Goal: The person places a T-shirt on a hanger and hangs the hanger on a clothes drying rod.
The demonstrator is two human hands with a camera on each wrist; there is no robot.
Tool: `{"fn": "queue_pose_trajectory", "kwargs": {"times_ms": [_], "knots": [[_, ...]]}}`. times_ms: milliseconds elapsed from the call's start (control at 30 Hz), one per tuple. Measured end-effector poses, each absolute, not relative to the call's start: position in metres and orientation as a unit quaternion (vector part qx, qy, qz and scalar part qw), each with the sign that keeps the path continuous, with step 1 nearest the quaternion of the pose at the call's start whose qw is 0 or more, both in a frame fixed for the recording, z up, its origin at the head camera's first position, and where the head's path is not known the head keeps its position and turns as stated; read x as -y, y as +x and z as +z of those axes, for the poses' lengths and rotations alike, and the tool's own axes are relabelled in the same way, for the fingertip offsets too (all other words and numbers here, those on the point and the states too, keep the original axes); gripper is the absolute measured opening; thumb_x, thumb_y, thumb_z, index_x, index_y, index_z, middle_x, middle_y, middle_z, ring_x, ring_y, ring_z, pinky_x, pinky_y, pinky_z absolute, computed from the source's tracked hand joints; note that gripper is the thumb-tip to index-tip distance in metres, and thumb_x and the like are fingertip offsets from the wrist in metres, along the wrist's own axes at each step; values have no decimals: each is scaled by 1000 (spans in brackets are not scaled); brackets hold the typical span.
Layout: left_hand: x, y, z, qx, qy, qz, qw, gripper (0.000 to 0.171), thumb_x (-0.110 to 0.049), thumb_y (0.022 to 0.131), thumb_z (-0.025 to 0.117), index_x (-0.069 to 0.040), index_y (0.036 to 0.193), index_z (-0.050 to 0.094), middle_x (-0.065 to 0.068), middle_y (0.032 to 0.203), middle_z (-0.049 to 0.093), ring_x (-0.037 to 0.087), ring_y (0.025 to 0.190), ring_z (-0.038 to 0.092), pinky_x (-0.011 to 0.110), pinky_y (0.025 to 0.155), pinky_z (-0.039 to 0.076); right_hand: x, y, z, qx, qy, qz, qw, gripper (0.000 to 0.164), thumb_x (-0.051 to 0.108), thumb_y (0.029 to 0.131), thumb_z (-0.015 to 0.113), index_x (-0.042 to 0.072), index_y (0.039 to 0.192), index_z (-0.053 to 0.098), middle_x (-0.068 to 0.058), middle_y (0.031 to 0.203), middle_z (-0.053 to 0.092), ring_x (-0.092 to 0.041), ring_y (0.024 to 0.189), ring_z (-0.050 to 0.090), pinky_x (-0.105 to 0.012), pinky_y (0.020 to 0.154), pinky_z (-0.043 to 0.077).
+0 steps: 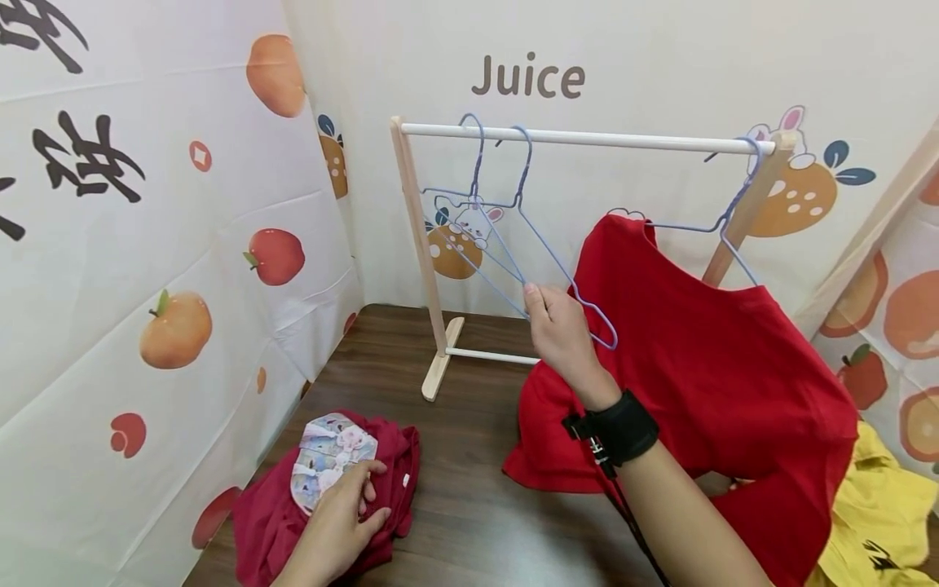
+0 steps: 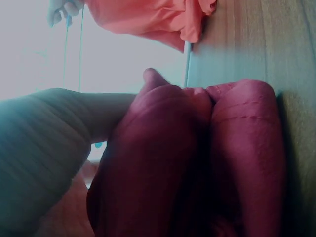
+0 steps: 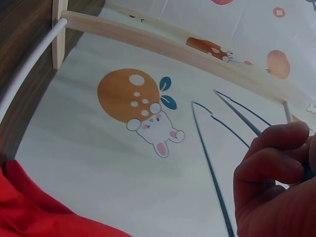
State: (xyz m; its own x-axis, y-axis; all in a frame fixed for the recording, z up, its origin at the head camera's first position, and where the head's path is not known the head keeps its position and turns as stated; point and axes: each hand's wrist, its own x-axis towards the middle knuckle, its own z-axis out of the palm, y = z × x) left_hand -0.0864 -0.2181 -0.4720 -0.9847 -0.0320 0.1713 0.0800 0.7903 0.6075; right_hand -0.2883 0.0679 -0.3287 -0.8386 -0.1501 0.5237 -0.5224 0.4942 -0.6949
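Right hand pinches the lower wire of an empty blue hanger hooked on the rail, steadying it. Left hand, fingers relaxed, rests on the dark red garment on the desk, pinning it flat.

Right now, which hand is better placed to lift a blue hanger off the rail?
The right hand, probably: it already pinches the blue hangers hooked on the rail. The left hand rests low on the dark red garment.

Yellow garment cut off bottom-right
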Motion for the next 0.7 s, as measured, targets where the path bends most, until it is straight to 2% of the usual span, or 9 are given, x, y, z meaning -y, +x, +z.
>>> {"fn": "queue_pose_trajectory", "kwargs": {"times_ms": [100,200,267,367,500,633,700], "knots": [[218,-84,-471,953,18,-294,73,60,-11,75,90,-12,126,59,-7,91,53,8,86,51,30,79,47,-73,-284,-327,832,208,467,216,45,25,109,48,8,67,47,-8,71,44,-21,62,40,-33,56,35],[220,-81,-469,963,26,-261,60,62,-20,75,89,-12,128,58,-2,101,58,15,100,53,42,90,47,-80,-274,-324,827,215,467,227,42,23,109,49,7,69,48,-8,71,43,-22,62,39,-32,57,35],[222,-80,-468,967,26,-247,51,63,-23,75,88,-13,129,58,0,108,60,18,106,55,47,93,47,-85,-267,-325,829,213,460,237,42,23,109,48,7,70,49,-8,71,44,-21,63,40,-32,59,35],[226,-79,-465,970,33,-238,34,64,-24,74,86,-14,130,58,2,112,59,19,109,53,48,93,47,-95,-256,-329,831,210,455,242,41,21,109,47,5,72,52,-7,73,46,-19,67,42,-31,62,37],[226,-80,-464,968,47,-245,30,54,-16,75,80,-17,126,60,-2,105,57,13,99,49,40,85,47,-110,-238,-339,830,214,456,238,35,18,108,49,5,76,55,-3,73,47,-16,66,44,-28,60,38],[221,-83,-467,963,53,-254,75,26,-22,83,81,-20,99,61,-7,83,52,9,80,45,29,72,39,-126,-221,-350,826,220,461,237,32,13,107,51,9,75,55,2,72,45,-12,61,42,-26,57,38],[219,-85,-468,965,54,-244,79,31,-33,82,85,-21,86,56,-7,74,48,9,71,42,27,66,35,-133,-214,-355,821,225,468,236,31,12,106,52,11,75,56,3,73,45,-10,60,42,-25,55,38]]}}
